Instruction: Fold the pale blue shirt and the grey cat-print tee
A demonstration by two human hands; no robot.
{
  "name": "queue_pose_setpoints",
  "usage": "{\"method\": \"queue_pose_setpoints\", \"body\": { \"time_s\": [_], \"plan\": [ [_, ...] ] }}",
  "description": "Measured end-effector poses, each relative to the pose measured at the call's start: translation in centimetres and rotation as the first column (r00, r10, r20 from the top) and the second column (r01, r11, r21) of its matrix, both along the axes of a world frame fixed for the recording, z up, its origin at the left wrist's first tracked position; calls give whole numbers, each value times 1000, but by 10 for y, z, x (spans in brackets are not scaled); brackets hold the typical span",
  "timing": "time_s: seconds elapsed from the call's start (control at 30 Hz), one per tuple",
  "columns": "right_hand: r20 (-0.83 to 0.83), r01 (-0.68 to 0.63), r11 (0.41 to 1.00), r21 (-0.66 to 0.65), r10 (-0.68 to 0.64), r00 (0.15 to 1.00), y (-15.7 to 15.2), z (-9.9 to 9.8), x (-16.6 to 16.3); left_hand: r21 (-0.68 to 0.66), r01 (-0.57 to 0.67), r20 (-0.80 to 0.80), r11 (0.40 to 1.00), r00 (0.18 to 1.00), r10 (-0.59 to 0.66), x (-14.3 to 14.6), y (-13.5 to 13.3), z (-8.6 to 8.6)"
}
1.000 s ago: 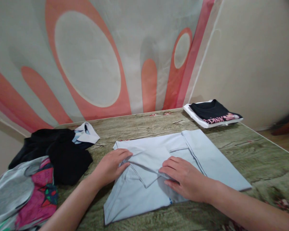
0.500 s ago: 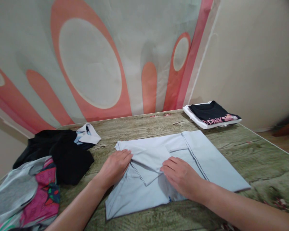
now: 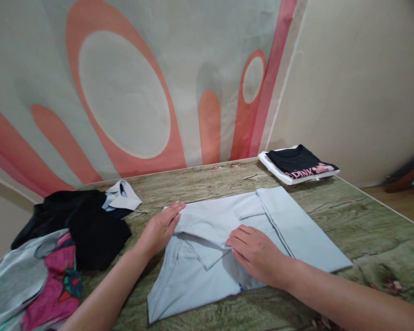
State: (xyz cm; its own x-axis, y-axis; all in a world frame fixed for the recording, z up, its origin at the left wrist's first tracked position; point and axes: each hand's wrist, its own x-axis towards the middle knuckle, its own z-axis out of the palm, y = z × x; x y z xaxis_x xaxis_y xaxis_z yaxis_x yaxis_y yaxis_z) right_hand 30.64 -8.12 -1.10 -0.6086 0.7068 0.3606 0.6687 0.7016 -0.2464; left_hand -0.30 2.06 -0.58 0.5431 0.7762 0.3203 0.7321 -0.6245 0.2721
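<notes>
A pale blue shirt point(image 3: 296, 230), partly folded, lies flat in the middle of the wood-grain table point(image 3: 382, 220). My left hand point(image 3: 160, 227) lies flat on the shirt's far left corner, fingers stretched out and together. My right hand point(image 3: 255, 253) presses flat on the folded flap near the shirt's middle, fingers extended. Neither hand grips anything.
A heap of unfolded clothes sits at the left: black garments point(image 3: 79, 220), a white collar point(image 3: 124, 195), a grey and pink piece point(image 3: 37, 280). A folded black shirt with pink lettering point(image 3: 298, 163) rests on a white one at the far right corner. A painted wall point(image 3: 141, 92) rises behind the table.
My left hand has slid from the fold near the collar up and outward to the shirt's far left corner. My right hand has stayed pressed on the flap.
</notes>
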Motion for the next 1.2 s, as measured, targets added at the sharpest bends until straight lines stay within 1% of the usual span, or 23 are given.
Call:
{"method": "queue_pose_setpoints", "body": {
  "time_s": [0.07,0.1,0.13,0.2,0.27,0.3,0.33,0.4,0.47,0.53,0.6,0.67,0.8,0.9,0.97,1.1,1.17,1.2],
  "plan": [
    [14,-5,1000,2,5,1000,0,2,0,-60,17,-119,998,993,-24,-2,9,-9],
    [22,-5,1000,-4,5,1000,-1,2,0,-69,13,-178,998,984,-25,-4,13,-14],
    [30,-5,1000,-11,5,1000,-1,3,1,-67,-1,-228,998,973,-15,-7,15,-18],
    [43,-7,1000,-30,8,999,-1,5,1,-30,-60,-281,998,958,49,-11,16,-22],
    [53,-10,999,-45,13,999,-2,6,2,29,-101,-264,994,959,105,-13,11,-20],
    [57,-12,999,-48,15,998,-2,6,2,48,-94,-237,994,966,103,-12,7,-16],
    [62,-13,999,-49,16,998,-3,6,2,47,-64,-204,997,976,72,-10,2,-12],
    [81,3,999,-42,1,997,-5,7,1,-39,54,-156,998,986,-60,-5,-9,-3],
    [117,51,998,-30,-47,992,-7,8,-1,-165,160,-144,973,972,-184,0,-17,4],
    [170,111,994,-19,-106,980,-9,10,-3,-249,203,-166,947,954,-249,2,-19,6],
    [231,142,990,-7,-137,963,-10,11,-4,-274,196,-197,941,947,-255,0,-17,6],
    [281,139,990,-4,-132,951,-11,12,-5,-273,174,-217,946,947,-237,-3,-14,4],
    [306,129,992,1,-124,944,-9,8,-5,-196,129,-200,972,965,-169,-6,-15,3],
    [277,132,991,-8,-125,953,-8,5,-4,-98,143,-191,985,969,-160,-6,-18,2],
    [217,116,992,-39,-105,970,-7,6,-1,-40,171,-202,984,963,-176,-7,-19,0],
    [-24,67,987,-147,-71,997,0,12,9,14,179,-235,984,957,-171,-9,-18,0],
    [-124,62,975,-212,-90,988,5,14,15,14,174,-262,985,951,-164,-7,-19,3],
    [-148,68,968,-243,-106,983,8,16,17,8,170,-273,985,948,-161,-6,-21,4]
  ]
}}
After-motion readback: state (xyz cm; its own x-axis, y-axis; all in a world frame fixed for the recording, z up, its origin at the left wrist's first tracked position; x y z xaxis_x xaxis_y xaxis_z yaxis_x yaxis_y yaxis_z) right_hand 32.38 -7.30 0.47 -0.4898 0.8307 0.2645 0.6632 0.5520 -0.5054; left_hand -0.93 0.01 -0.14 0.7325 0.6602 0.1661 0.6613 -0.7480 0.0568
